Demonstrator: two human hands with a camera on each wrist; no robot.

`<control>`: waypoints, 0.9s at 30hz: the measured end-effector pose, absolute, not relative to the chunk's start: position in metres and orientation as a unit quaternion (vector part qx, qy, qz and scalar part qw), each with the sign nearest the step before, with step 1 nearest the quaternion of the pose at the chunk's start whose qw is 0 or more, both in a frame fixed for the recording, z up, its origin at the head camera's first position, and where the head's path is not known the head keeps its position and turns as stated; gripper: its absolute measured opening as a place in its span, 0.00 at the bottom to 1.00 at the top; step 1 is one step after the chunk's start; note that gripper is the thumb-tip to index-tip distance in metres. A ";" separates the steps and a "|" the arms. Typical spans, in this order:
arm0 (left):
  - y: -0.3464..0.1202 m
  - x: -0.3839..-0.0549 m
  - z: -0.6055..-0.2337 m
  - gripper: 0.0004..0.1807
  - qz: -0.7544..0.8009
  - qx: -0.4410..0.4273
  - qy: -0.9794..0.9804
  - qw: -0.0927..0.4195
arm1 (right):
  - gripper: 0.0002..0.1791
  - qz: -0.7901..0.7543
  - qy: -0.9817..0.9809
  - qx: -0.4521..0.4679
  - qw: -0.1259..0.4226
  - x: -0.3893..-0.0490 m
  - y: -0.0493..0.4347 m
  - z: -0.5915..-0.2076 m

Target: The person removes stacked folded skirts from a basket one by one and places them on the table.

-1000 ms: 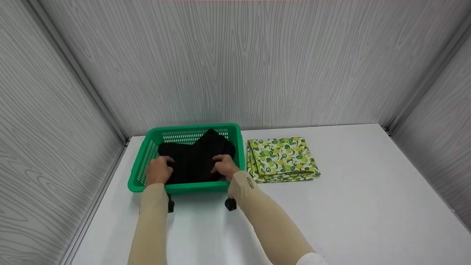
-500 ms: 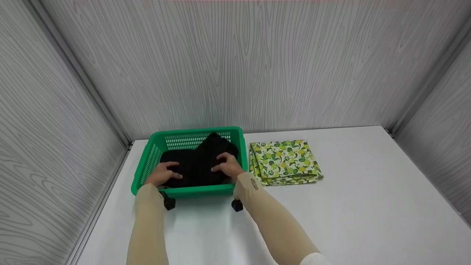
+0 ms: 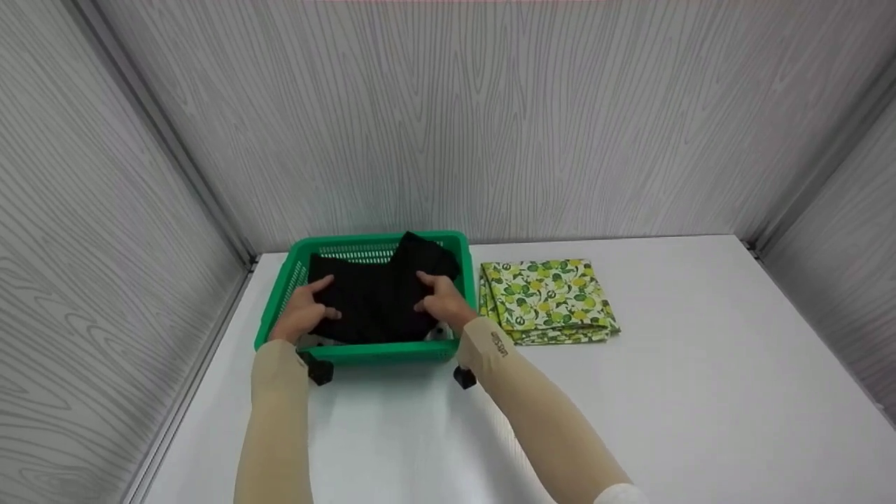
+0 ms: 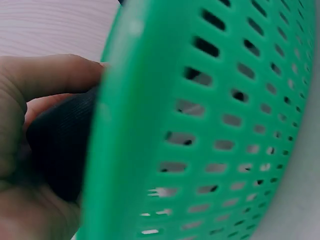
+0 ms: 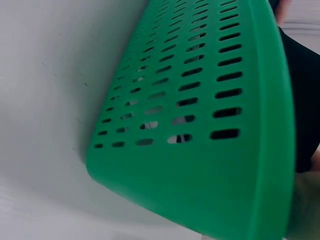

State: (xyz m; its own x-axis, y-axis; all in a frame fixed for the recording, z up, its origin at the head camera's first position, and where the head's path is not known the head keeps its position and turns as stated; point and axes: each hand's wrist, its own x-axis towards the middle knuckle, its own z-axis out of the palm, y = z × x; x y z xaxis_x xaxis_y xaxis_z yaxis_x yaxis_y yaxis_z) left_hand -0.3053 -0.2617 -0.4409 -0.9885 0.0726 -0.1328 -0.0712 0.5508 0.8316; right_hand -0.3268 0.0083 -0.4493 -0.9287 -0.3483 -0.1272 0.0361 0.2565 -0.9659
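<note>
A folded black cloth [image 3: 371, 294] lies across a green plastic basket [image 3: 392, 352] in the head view, one corner rising toward the back right. My left hand [image 3: 301, 313] grips its left side, and in the left wrist view the black cloth [image 4: 62, 137] sits between fingers and thumb. At the cloth's right side, my right hand [image 3: 445, 301] holds it with thumb and forefinger spread along the edge. The basket wall hides most of that hand in the right wrist view. Under the cloth's near edge shows something white with dark spots [image 3: 439, 333].
Right of the basket, a folded cloth with a lemon-and-lime print [image 3: 549, 297] lies on the white table [image 3: 672, 364]. Grey wood-patterned panels [image 3: 476, 126] stand behind and at both sides. The basket is near the back panel.
Both hands have taken hold of the black cloth and raised it slightly. Its near edge has moved back, uncovering the spotted white thing. The left hand's fingers shifted along the left side.
</note>
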 end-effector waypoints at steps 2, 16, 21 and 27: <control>-0.261 -0.303 -0.438 0.44 0.479 0.004 0.876 0.066 | 0.40 -0.599 0.777 -0.114 0.154 -0.326 0.010 -0.444; -0.247 -0.291 -0.422 0.45 0.513 0.003 0.858 -0.016 | 0.41 -0.601 0.770 -0.184 0.104 -0.319 0.026 -0.417; -0.237 -0.288 -0.420 0.47 0.521 0.011 0.853 -0.031 | 0.41 -0.601 0.772 -0.190 0.084 -0.316 0.036 -0.413; -0.225 -0.283 -0.418 0.48 0.529 0.009 0.848 -0.037 | 0.41 -0.587 0.782 -0.193 0.076 -0.313 0.048 -0.409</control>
State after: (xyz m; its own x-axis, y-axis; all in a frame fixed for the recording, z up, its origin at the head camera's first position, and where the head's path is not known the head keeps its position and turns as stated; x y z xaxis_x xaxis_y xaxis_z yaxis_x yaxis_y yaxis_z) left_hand -0.2832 -0.2251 -0.4177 -0.9971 -0.0237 0.0718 0.0540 0.4410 0.8959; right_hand -0.3131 0.0478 -0.4091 -0.9137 -0.3918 0.1081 -0.2133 0.2357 -0.9481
